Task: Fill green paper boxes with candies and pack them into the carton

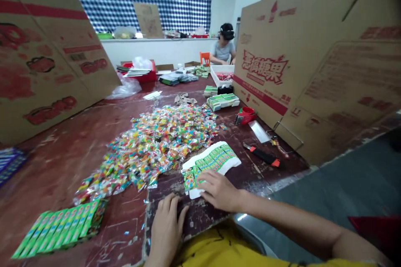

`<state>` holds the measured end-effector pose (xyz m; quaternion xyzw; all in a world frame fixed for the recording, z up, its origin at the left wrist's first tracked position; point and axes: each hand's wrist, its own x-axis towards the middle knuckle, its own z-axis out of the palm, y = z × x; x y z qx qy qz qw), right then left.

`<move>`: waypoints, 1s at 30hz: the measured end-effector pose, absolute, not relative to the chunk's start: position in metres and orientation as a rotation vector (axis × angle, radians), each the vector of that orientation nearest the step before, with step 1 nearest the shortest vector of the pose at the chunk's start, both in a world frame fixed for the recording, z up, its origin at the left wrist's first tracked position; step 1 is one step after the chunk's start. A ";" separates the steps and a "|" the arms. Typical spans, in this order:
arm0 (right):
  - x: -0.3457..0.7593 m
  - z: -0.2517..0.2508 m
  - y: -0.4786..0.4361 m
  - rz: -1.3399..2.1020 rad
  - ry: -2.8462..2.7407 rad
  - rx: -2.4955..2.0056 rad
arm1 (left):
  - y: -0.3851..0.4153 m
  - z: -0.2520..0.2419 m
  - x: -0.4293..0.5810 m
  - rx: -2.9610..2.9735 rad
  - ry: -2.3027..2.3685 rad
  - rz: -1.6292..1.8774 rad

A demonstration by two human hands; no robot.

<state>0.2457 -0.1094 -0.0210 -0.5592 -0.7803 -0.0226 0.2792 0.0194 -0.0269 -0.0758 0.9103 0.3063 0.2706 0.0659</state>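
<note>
My left hand [167, 223] rests on the dark red table near its front edge, palm down, with the thumb apart from the fingers and nothing held. My right hand [219, 192] is at the near end of a fanned row of flat green-and-white cartons [217, 157]. Its fingers are curled on the nearest carton [189, 178], which has a green printed face and a white flap. Just beyond both hands spreads a large heap of small clear-wrapped colourful candies [159, 137]. At the lower left, several green boxes [61, 227] stand in a neat row.
Big cardboard boxes [46, 58] [282, 66] flank the table. On the right lie a red-and-black cutter knife [263, 155], a red tape dispenser [246, 115] and stacked green cartons [222, 101]. Farther back are a red bin [147, 76], a white crate [216, 76] and a seated person [223, 50].
</note>
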 end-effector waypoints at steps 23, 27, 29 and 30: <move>0.384 -0.076 -0.233 -0.318 -1.840 -1.813 | -0.042 -0.059 0.016 2.907 0.906 0.642; 0.384 -0.074 -0.232 -0.328 -1.808 -1.807 | -0.040 -0.058 0.017 2.923 0.915 0.653; 0.384 -0.073 -0.232 -0.329 -1.760 -1.813 | -0.039 -0.059 0.017 2.922 0.907 0.651; 0.384 -0.073 -0.232 -0.336 -1.739 -1.816 | -0.039 -0.059 0.017 2.919 0.902 0.651</move>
